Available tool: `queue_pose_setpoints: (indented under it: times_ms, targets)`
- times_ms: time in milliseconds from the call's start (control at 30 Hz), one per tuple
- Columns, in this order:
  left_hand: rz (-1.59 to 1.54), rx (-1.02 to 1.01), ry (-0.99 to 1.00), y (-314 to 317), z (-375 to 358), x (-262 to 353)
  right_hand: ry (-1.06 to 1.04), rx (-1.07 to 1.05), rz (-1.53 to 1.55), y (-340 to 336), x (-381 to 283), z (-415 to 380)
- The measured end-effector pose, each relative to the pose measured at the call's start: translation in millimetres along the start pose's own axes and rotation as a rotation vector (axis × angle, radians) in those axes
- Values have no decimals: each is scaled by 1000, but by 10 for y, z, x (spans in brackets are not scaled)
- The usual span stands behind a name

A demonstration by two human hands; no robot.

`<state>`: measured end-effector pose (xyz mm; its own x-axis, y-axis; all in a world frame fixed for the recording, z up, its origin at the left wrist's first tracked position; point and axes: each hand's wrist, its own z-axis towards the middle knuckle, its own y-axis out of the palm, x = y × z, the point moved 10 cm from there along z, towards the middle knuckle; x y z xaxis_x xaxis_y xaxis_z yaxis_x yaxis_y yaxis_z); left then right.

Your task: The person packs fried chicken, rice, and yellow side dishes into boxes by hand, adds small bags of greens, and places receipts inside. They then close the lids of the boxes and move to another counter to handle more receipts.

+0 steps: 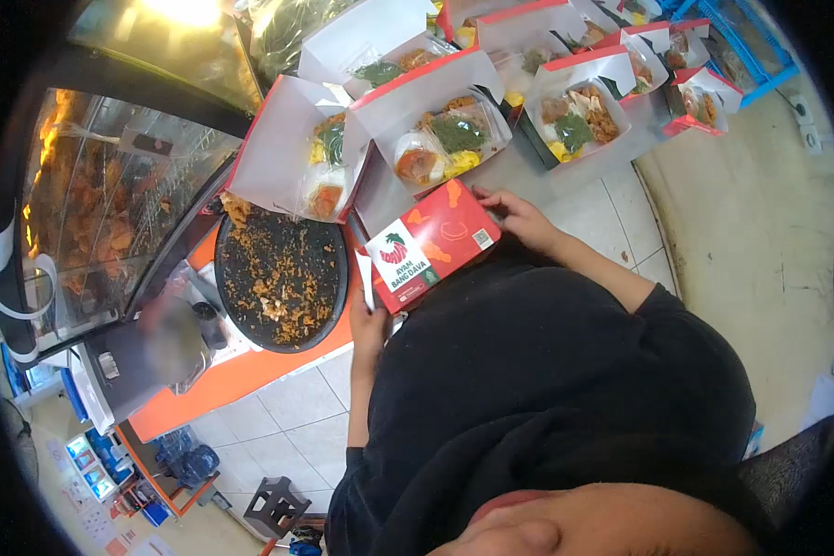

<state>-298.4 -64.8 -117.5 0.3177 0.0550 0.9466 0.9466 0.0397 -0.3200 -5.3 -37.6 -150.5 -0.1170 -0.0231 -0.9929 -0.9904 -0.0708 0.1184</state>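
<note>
A closed red box with a white label is held between both hands in front of the black-clothed torso. My left hand grips its lower left end, where a white flap sticks out. At the opposite end, my right hand has its fingers on the upper right corner. Just beyond the box stands an open box with rice, green leaves, yellow pieces and a small bag of red sauce. Another open box with similar food is tilted to its left.
A round black tray with fried crumbs lies on the orange counter. The glass display case is at left. More open food boxes fill the top, near a blue rack. A dark stool stands below.
</note>
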Motion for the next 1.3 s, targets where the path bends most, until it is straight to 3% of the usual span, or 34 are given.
queue_pose_setpoints:
  times_ms: [33,100,133,167,267,400,533,600,633,700,767,800,833,867,967,1000,1033,1100,1133,1233,1267,1300]
  targets:
    - [-3,2,-1,-75,64,-16,1,-2,-3,-10,-88,64]
    - [-215,78,-554,-302,28,-550,229,-64,-307,-28,-121,187]
    - [-461,148,-649,-258,76,-506,316,-36,-128,13,-186,219]
    - [-548,110,-636,-169,126,-300,320,-41,-126,30,-281,250]
    - [-177,-129,-715,-83,107,13,588,-79,-183,55,-283,237]
    - [-328,-199,-720,-45,180,251,663,-65,-114,216,-548,202]
    - [-233,-225,-653,-114,218,245,704,-73,-197,139,-442,178]
    - [-481,-237,-533,-129,161,258,723,-32,-219,-5,-416,144]
    - [-478,-238,-532,-144,128,228,613,-94,-77,15,-494,182]
    - [-263,-205,-132,-284,202,493,508,-144,70,74,-561,213]
    - [-146,-160,-39,-295,249,506,274,-95,-370,56,-717,335]
    - [16,33,16,-513,312,535,140,-74,-591,56,-842,388]
    - [179,226,76,-709,353,624,135,-71,-591,30,-853,408]
    - [509,400,369,-779,277,1007,58,-63,-659,7,-927,421]
    - [689,263,265,-809,258,856,26,-34,-733,-27,-997,408]
    - [932,85,184,-749,286,681,60,-5,-745,-65,-993,407]
    - [930,86,183,-754,275,640,59,-6,-747,-68,-990,420]
    - [922,-113,117,-558,253,509,35,-9,-815,-58,-1003,460]
    - [901,-51,334,-414,192,866,35,-7,-816,-49,-1021,483]
    - [877,94,405,-177,200,1124,-29,-39,-867,14,-1102,484]
    - [940,47,253,-235,297,796,-96,-24,-924,9,-1150,448]
    - [940,44,252,-270,235,592,-165,-7,-980,-4,-1204,407]
